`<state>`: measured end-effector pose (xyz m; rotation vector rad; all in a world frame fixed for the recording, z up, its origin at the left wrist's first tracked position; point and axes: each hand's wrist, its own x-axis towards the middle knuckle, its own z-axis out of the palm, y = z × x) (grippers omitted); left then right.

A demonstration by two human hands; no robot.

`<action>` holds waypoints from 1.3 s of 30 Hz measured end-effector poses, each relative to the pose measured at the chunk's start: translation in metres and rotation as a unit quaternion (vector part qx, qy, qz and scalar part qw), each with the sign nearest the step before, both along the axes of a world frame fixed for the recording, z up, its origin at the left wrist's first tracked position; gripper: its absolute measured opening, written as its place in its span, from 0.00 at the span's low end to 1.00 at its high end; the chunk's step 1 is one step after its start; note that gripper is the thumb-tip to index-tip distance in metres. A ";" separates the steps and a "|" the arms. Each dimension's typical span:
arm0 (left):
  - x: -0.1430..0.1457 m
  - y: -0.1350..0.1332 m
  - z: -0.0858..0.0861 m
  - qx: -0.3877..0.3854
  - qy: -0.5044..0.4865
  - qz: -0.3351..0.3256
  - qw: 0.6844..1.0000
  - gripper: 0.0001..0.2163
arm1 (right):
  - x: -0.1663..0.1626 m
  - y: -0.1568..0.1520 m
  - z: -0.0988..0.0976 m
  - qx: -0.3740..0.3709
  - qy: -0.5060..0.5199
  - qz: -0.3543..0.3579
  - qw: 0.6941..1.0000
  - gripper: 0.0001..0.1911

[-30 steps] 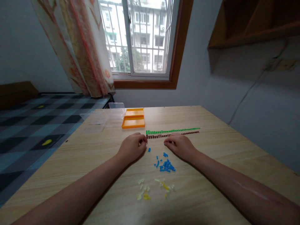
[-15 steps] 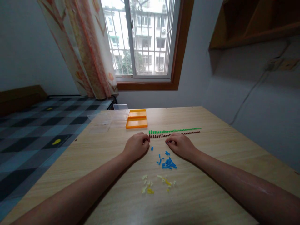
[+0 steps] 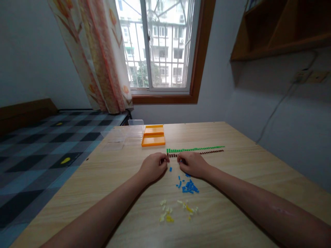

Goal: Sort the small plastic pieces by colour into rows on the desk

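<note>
My left hand rests on the table with curled fingers, its fingertips at the left end of a row of small brown blocks; whatever they pinch, if anything, is hidden. Just in front of that row, my right hand is closed, a bit of blue showing at its fingertips. It covers part of the brown row. Behind runs a row of small green blocks. One blue block lies alone between the hands, and a loose pile of blue blocks sits nearer me.
Pale and yellow pieces lie scattered closer on the wooden table. An open orange case and clear plastic boxes stand at the back left. A bed adjoins the table's left side.
My right hand has moved left, nearer to my left hand, along the brown row. My left hand stays at the row's end. The whole view has shifted slightly.
</note>
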<state>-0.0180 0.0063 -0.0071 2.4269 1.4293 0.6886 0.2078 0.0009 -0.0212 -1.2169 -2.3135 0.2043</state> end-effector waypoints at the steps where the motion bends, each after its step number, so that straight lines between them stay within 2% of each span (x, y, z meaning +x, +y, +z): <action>1: -0.001 -0.001 0.000 0.001 0.001 -0.007 1.000 0.09 | 0.000 0.000 0.000 -0.004 0.007 0.006 1.000 0.08; 8: -0.010 -0.005 0.001 -0.001 -0.001 -0.081 0.997 0.09 | 0.013 -0.004 0.004 -0.035 0.042 0.090 0.994 0.09; 15: -0.013 -0.010 0.004 -0.005 0.005 -0.097 0.995 0.09 | 0.023 -0.005 0.007 -0.061 0.066 0.124 0.988 0.11; 19: -0.013 -0.013 0.006 0.004 0.012 -0.126 0.992 0.08 | 0.028 -0.006 0.008 -0.038 0.070 0.115 0.990 0.12; 26: -0.016 -0.013 0.007 0.035 0.033 -0.161 0.986 0.09 | 0.030 -0.005 0.007 -0.008 0.055 0.143 0.988 0.08; 34: -0.019 -0.013 0.008 0.042 0.111 -0.084 0.989 0.13 | 0.014 0.005 0.005 0.026 -0.040 0.116 0.992 0.13; 39: -0.019 -0.013 0.008 0.050 0.089 -0.063 0.993 0.15 | 0.009 0.005 0.001 0.024 -0.011 0.099 0.995 0.14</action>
